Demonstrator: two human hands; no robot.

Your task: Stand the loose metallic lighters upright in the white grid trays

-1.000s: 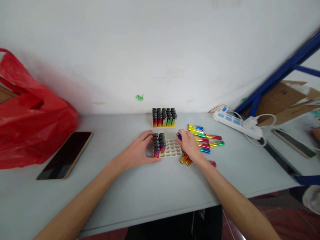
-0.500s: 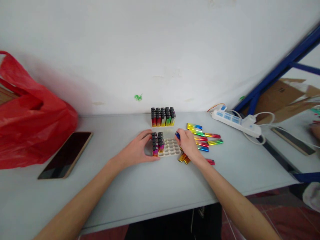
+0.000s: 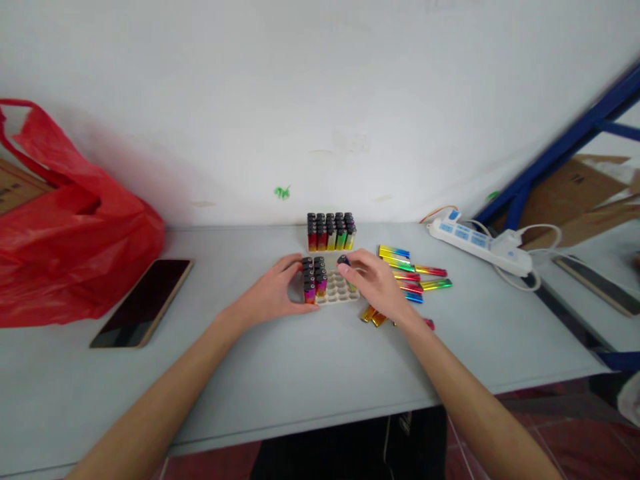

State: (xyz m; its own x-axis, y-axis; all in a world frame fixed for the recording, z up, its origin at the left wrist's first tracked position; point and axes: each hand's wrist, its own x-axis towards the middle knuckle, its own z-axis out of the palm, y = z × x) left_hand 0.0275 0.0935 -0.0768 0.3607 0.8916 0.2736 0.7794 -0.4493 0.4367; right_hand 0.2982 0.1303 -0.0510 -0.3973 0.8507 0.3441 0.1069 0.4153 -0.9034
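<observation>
My left hand (image 3: 267, 288) spans the left end of a pale holed tray (image 3: 336, 297), its fingers at the back and its thumb at the front corner. Two rows of black-topped lighters (image 3: 321, 277) stand upright in the left part of that tray. Between the fingertips of my right hand (image 3: 379, 285) is a dark-topped lighter (image 3: 343, 260), over the tray's right part; its lower body is mostly hidden by the hand. Several shiny coloured lighters (image 3: 411, 287) lie loose on the table, right of the right hand. Behind the tray, a block of upright lighters (image 3: 331, 235) stands near the wall.
On the left are a red plastic bag (image 3: 85, 247) and a phone (image 3: 145, 303) lying flat. A white power strip (image 3: 480, 245) with cables lies at the back right. Beyond it are a blue metal frame (image 3: 515, 207) and a cardboard box (image 3: 565, 193).
My right hand has moved left with the lighter, from the tray's right edge to over its holes. My left hand stays at the tray's left end. The whole view has shifted slightly.
</observation>
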